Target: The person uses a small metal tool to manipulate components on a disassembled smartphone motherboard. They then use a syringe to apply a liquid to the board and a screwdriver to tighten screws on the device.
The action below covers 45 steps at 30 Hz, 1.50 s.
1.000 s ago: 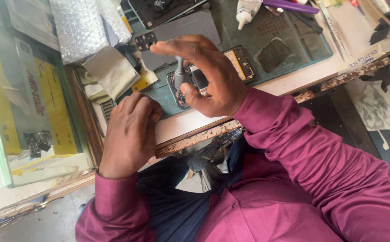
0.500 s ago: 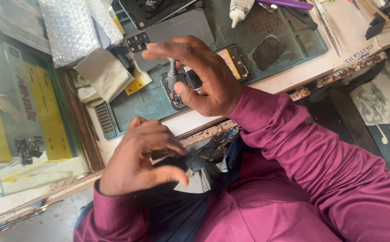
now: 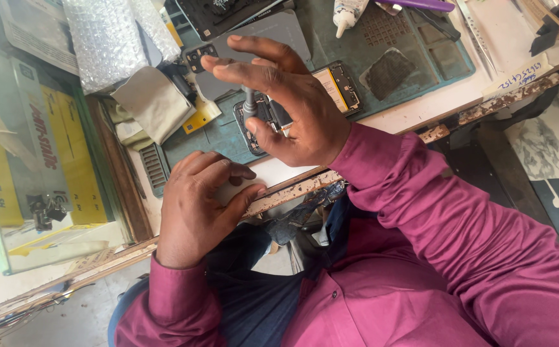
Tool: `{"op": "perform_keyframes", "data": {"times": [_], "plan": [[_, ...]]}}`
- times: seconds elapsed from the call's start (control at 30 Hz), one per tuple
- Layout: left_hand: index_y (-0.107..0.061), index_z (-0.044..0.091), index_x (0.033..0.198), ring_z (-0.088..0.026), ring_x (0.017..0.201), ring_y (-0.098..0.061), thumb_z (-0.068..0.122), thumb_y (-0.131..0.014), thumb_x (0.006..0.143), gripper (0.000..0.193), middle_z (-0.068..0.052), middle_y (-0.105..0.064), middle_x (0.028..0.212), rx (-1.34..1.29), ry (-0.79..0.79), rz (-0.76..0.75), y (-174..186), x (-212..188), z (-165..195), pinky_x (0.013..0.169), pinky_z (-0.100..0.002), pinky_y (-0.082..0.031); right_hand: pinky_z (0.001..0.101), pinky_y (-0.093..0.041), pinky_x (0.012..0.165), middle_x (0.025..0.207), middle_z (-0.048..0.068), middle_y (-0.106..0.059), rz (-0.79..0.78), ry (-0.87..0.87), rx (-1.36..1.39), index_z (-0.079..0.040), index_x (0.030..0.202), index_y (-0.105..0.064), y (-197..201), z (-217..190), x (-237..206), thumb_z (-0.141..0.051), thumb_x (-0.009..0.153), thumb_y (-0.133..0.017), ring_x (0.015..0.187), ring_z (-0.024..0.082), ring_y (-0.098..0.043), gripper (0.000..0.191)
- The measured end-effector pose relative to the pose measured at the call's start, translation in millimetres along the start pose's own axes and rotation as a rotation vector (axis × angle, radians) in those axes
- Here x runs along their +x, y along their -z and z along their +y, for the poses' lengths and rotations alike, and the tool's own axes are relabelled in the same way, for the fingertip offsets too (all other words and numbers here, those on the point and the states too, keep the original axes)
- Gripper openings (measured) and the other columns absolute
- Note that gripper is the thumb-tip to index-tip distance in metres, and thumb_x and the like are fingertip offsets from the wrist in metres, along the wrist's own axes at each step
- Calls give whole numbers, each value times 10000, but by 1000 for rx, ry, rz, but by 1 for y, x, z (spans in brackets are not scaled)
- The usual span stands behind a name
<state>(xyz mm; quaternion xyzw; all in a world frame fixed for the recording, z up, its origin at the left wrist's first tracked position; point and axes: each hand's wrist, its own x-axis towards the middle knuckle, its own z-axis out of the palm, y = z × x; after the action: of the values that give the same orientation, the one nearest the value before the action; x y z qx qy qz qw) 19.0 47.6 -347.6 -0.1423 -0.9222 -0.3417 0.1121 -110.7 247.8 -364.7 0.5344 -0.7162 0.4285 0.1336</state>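
Your right hand [image 3: 286,103] pinches a screwdriver [image 3: 250,103] upright over the opened phone [image 3: 260,119]; your left hand [image 3: 199,199], loosely curled and empty, braces beside that phone.

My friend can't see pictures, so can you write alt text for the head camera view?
A person in a maroon shirt holds a small screwdriver upright in the right hand over an opened phone on a green work mat. The left hand rests at the bench edge, beside bubble wrap and a glue bottle.
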Motion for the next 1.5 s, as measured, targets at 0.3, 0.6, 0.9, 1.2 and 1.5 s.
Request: {"op": "perform_keyframes", "data": {"times": [0.3,0.6,0.9,1.2,1.5], "plan": [[-760,98,897,-267,824,-630,300,-853,796,244,-43,-674,834,-1,18,1,-1,0,0,778,-398,-459,427,-323,1325,1566,64,-531,13,-14,6,-90,1518,-420,2,-4,3,-30,957,-631,1538,283,-357,603],[-767,107,888,-270,813,-622,307,-849,797,235,-44,-661,820,21,17,9,-3,0,0,759,-401,-452,386,-370,1297,1575,39,-552,8,-33,-46,-102,1534,-443,0,-2,1,-15,975,-606,1546,265,-394,589],[-762,110,883,-274,800,-610,304,-849,800,228,-46,-655,814,31,21,19,-5,-2,-1,753,-406,-445,383,-370,1297,1557,46,-550,27,3,-10,-91,1576,-421,-1,3,-1,-167,1080,-569,1510,259,-414,523],[-757,106,891,-283,808,-608,272,-841,786,214,-49,-665,835,18,12,12,0,-2,2,751,-408,-447,382,-388,1292,1558,46,-556,31,11,20,-90,1566,-374,-2,3,0,-145,1052,-549,1474,256,-470,546],[-767,125,895,-274,827,-621,258,-836,799,178,-40,-648,813,59,6,16,3,-11,4,777,-413,-456,381,-393,1247,1537,40,-580,25,4,1,-87,1578,-335,-11,-6,-2,-103,993,-582,1386,259,-514,635]]}}
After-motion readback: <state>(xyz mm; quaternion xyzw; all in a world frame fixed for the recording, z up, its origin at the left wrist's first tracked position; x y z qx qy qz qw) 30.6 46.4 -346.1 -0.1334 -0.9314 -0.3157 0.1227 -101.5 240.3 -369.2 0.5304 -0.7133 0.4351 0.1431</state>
